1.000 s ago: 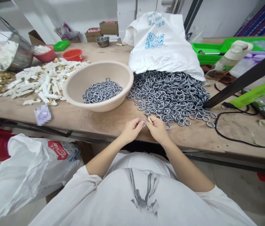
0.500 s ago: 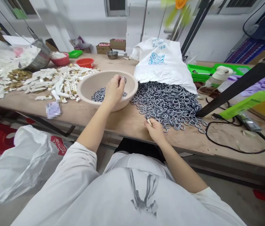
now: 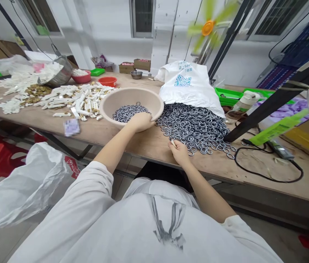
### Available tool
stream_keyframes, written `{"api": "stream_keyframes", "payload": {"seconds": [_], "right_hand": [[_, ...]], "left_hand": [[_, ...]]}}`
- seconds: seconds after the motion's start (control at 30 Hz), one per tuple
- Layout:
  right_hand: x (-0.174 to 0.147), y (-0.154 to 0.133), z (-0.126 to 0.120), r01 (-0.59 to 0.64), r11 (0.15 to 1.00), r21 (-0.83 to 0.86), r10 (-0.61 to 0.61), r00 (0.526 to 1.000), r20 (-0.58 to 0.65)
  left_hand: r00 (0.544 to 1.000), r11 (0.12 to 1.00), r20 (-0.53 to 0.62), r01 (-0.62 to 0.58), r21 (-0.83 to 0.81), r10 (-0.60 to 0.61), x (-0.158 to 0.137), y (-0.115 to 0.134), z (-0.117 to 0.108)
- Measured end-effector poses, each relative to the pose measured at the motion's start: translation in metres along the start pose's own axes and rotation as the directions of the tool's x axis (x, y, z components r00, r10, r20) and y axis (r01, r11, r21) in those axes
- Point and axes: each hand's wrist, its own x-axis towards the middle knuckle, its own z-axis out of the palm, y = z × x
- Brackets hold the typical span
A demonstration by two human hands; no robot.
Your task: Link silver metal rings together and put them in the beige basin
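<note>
My left hand point(image 3: 142, 121) is over the front right rim of a beige bowl point(image 3: 105, 106), its fingers stretched toward the heap of rings; I see nothing held in it. Inside the bowl lie many dark grey metallic rings point(image 3: 128, 113), one standing out above the others near the inner wall. My right hand point(image 3: 180, 151) is closed on a small pale stick point(image 3: 173, 143) at the front edge of the ring heap point(image 3: 192, 124). That heap spills from the mouth of a white printed sack point(image 3: 192, 91). Whether a ring touches the right fingertips is too small to tell.
White strips point(image 3: 85, 100) and brown pieces lie left of the bowl, by a tilted metal basin point(image 3: 63, 71). A red bowl point(image 3: 107, 81) stands behind. At right are a black post point(image 3: 242, 128), a looped cable point(image 3: 266, 181) and green trays point(image 3: 228, 95). A fan point(image 3: 207, 27) spins behind.
My left hand has let go of a ring and moved from above the bowl down and right to its front rim. My right hand stays by the heap. The camera view has tilted up slightly.
</note>
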Motion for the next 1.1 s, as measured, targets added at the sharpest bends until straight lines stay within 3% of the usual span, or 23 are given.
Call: {"api": "stream_keyframes", "payload": {"seconds": [0.27, 0.63, 0.77, 0.87, 0.93, 1.0, 1.1], "right_hand": [[0.004, 0.001, 0.002, -0.010, 0.999, 0.037, 0.011, 1.000, -0.029], [0.006, 0.007, 0.006, -0.014, 0.999, 0.042, 0.015, 1.000, -0.027], [0.006, 0.006, 0.006, -0.011, 0.998, 0.059, 0.012, 1.000, -0.026], [0.006, 0.007, 0.004, -0.013, 0.997, 0.076, 0.015, 1.000, -0.027], [0.005, 0.009, 0.003, -0.016, 0.997, 0.082, 0.018, 1.000, -0.019], [0.005, 0.010, 0.002, -0.017, 0.997, 0.081, 0.019, 1.000, -0.015], [0.005, 0.012, 0.002, -0.014, 0.997, 0.073, 0.015, 1.000, -0.025]], "left_hand": [[0.998, 0.995, -0.045, -0.049, 0.091, 0.053, -0.023, 0.012, 0.027], [0.999, 0.998, 0.005, -0.038, 0.058, 0.038, -0.005, -0.002, 0.005], [0.998, 0.998, -0.068, 0.021, 0.057, -0.017, -0.003, -0.001, 0.010], [0.952, 0.997, -0.300, 0.075, 0.024, -0.064, -0.014, 0.014, 0.032], [0.903, 1.000, -0.429, -0.026, 0.012, 0.029, -0.027, 0.033, 0.055], [0.891, 0.986, -0.429, -0.164, -0.008, 0.145, -0.039, 0.054, 0.081], [0.926, 0.969, -0.326, -0.232, -0.087, 0.192, -0.052, 0.080, 0.119]]}}
